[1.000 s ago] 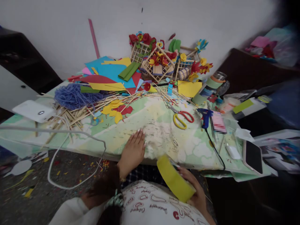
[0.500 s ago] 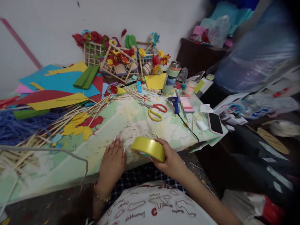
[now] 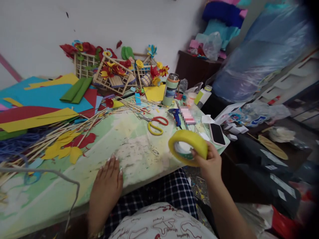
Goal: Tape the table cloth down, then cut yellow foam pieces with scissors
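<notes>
The left hand still lies flat on the surface, fingers slightly spread; the right hand, pinching the yellow tape roll, has moved nearer the phone.

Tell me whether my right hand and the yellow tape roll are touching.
Touching. The head view shows the right hand clasping the near right side of the yellow tape roll, one fingertip at the edge of its hole.
</notes>
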Demonstrator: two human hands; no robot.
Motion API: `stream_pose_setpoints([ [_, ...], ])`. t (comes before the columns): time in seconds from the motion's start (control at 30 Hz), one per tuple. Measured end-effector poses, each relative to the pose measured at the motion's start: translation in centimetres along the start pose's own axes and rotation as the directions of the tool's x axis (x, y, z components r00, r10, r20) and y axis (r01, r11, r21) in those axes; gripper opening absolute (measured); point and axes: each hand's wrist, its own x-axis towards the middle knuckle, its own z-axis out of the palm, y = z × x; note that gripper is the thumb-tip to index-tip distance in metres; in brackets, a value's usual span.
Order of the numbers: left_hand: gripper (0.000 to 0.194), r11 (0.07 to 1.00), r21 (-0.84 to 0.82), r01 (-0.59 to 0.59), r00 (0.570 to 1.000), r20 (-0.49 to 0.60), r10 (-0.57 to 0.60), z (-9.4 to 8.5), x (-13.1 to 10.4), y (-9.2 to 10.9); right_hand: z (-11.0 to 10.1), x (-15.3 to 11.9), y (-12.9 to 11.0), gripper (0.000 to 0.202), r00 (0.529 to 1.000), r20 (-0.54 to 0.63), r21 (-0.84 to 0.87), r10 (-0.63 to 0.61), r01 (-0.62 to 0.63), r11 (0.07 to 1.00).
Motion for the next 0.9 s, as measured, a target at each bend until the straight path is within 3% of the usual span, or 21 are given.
stream_pose_setpoints([
  [0.17, 0.054, 0.999, -0.018, 0.027, 1.0, -0.006, -0.027, 0.1, 0.0, 0.0, 1.0, 5.5, -1.3, 0.05, 0.96, -0.153, 0.02, -0.235, 0.241, 0.97],
  [0.33, 0.052, 1.0, 0.005, 0.0, 1.0, -0.02, 0.0, 0.0, -0.4, -0.1, 4.0, 7.3, 0.9, 0.052, 0.948, -0.184, 0.009, -0.26, 0.266, 0.964],
  [0.5, 0.051, 1.0, 0.017, -0.02, 0.999, -0.029, 0.02, 0.1, -0.6, -0.3, 4.0, 7.1, 4.5, 0.049, 0.984, 0.014, -0.213, -0.178, 0.177, 0.961],
  [0.6, 0.05, 1.0, 0.022, 0.003, 1.0, -0.028, -0.003, 0.4, -0.5, -0.2, 3.1, 7.5, 5.0, 0.053, 0.987, 0.088, -0.438, -0.135, 0.16, 0.885],
  [0.7, 0.047, 0.996, 0.038, 0.077, 0.997, -0.021, -0.076, 0.4, 0.3, 0.7, 2.7, 8.3, 4.5, 0.068, 0.968, 0.184, -0.512, -0.172, 0.244, 0.823],
  [0.8, 0.042, 0.999, -0.011, 0.05, 0.999, -0.012, -0.05, -0.5, 2.9, 2.9, 3.1, 9.2, 4.2, 0.069, 0.928, 0.297, -0.519, -0.223, 0.353, 0.779],
  [0.9, 0.041, 0.978, -0.137, -0.161, 0.986, -0.058, 0.154, -2.3, 7.6, 6.0, 3.7, 9.6, 4.1, 0.057, 0.921, 0.326, -0.546, -0.212, 0.367, 0.754],
])
